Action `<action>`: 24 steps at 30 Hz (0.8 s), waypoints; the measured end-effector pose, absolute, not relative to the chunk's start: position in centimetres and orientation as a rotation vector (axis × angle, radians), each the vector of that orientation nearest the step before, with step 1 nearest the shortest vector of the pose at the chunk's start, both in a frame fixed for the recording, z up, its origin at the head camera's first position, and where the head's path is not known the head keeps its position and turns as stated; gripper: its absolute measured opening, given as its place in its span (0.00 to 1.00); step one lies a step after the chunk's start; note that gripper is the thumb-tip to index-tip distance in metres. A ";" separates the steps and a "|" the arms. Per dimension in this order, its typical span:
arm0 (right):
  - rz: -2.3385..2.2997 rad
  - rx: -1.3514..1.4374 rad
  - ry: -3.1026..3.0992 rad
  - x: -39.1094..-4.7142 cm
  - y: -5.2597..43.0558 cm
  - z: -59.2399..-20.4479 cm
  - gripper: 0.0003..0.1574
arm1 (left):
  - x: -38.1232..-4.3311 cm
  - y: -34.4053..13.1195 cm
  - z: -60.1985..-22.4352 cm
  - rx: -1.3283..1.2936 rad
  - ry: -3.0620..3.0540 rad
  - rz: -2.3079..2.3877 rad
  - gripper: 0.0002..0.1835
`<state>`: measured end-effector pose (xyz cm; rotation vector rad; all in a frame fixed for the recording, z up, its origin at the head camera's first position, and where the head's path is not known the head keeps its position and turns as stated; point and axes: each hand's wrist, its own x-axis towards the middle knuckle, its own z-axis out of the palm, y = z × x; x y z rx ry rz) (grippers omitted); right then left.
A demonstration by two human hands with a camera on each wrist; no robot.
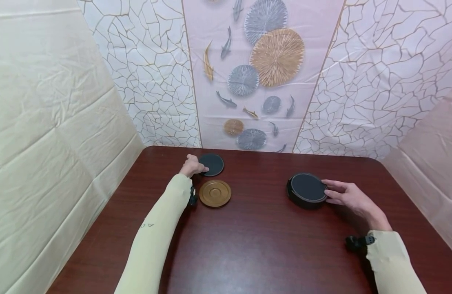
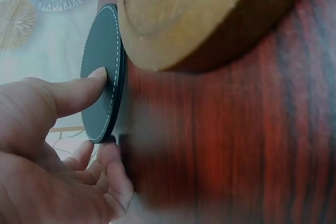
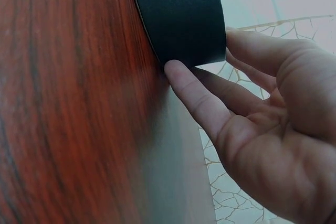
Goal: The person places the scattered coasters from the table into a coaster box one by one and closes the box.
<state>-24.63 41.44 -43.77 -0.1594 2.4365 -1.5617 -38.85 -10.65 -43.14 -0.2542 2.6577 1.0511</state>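
At the far left of the table my left hand [image 1: 191,166] pinches a dark round coaster [image 1: 212,165] by its left edge. In the left wrist view the thumb lies on the face of this white-stitched coaster [image 2: 101,77], and the other fingers bend at its lower rim. On the right, a thick round black coaster holder [image 1: 307,190] stands on the table with a flat dark disc on top. My right hand [image 1: 348,198] touches its right side with extended fingertips. In the right wrist view one fingertip meets the base of the holder's wall [image 3: 184,17].
A round brown wooden saucer [image 1: 215,193] with concentric rings lies just nearer than the dark coaster, close to the left wrist's camera. The dark red wooden table [image 1: 248,245] ends at a patterned cloth wall [image 1: 218,122]. Pale cloth [image 1: 57,143] hangs along the left side.
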 end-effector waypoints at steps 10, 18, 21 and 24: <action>-1.556 -0.162 2.432 -24.7 41.5 -43.9 0.44 | -38.5 -10.9 -43.4 -0.124 2.717 1.248 0.31; -1.556 -0.164 2.429 -24.8 41.7 -44.2 0.44 | -38.5 -10.7 -42.9 -0.107 2.728 1.360 0.20; -1.564 -0.166 2.426 -24.8 41.7 -44.2 0.44 | -38.5 -10.4 -42.5 -0.125 2.700 1.442 0.19; -1.569 -0.167 2.424 -24.9 41.7 -44.2 0.44 | -38.5 -10.1 -41.9 -0.152 2.660 1.523 0.19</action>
